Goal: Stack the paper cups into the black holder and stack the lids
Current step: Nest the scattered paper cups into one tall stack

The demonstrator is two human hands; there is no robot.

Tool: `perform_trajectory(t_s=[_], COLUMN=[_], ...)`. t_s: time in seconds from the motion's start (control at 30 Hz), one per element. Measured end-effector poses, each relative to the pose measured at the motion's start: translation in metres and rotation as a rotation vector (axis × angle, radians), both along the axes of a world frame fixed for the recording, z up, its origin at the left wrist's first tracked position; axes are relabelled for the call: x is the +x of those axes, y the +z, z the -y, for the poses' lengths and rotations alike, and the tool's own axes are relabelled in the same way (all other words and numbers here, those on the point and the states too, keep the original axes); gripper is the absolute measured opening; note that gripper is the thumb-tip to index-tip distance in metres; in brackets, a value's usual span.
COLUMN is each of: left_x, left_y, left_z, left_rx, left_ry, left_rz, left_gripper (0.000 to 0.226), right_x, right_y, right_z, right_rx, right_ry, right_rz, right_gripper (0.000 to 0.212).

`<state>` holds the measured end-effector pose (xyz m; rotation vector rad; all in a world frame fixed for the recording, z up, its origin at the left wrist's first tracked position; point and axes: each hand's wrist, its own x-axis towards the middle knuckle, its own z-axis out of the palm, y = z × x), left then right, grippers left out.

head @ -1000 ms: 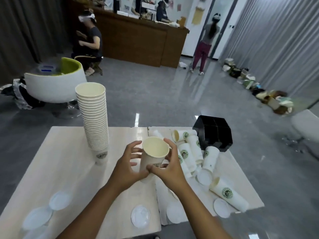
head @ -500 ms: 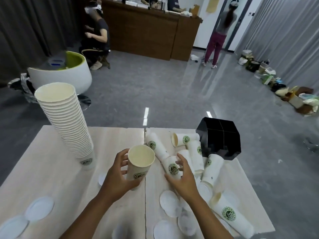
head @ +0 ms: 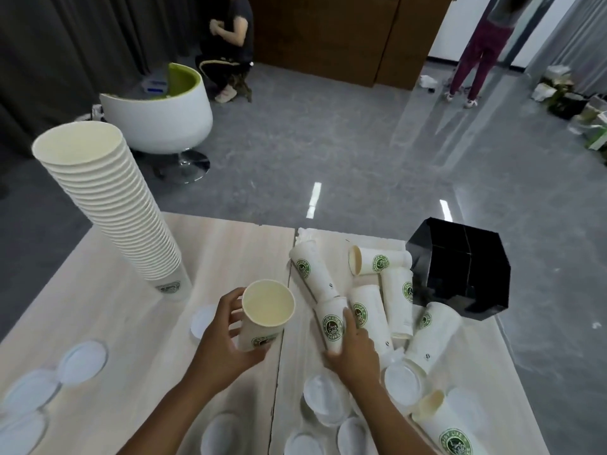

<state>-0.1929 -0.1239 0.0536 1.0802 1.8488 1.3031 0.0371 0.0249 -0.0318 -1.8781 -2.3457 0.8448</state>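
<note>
My left hand (head: 226,344) grips an upright white paper cup (head: 264,318) with a green logo, held just above the table. My right hand (head: 353,351) wraps around another cup (head: 331,323) lying in the pile of loose cups (head: 397,298) at centre right. A tall leaning stack of cups (head: 108,208) stands at the back left of the table. The black holder (head: 460,267) sits at the table's far right corner. White lids (head: 82,362) lie scattered on the left, and more lids (head: 325,400) lie along the near edge.
The light wood table (head: 230,251) is two tops joined by a seam. A white and green tub chair (head: 161,110) stands on the grey floor behind. Two people are further back by a brown counter (head: 345,37). Bags line the right wall.
My right hand let go of the upright cup and moved right onto a lying cup. The left hand kept the upright cup. The view tilted down and shifted.
</note>
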Motion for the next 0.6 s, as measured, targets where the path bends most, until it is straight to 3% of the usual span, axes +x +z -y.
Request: perform_trajectory(t_s=[0.17, 0.3, 0.6], left_x=[-0.019, -0.032, -0.058], left_y=[0.004, 0.013, 0.05], left_z=[0.001, 0.0, -0.006], left_rx=[-0.019, 0.004, 0.053], left_ry=[-0.017, -0.032, -0.109], left_rz=[0.007, 0.013, 0.01], left_gripper=[0.103, 0.101, 0.111], right_x=[-0.004, -0.018, -0.068], right_y=[0.029, 0.094, 0.24], right_z=[0.002, 0.001, 0.001], right_rx=[0.034, 0.049, 0.205], right_ry=[-0.114, -0.069, 0.106], right_rz=[-0.362, -0.614, -0.848], right_gripper=[0.11, 0.114, 0.133])
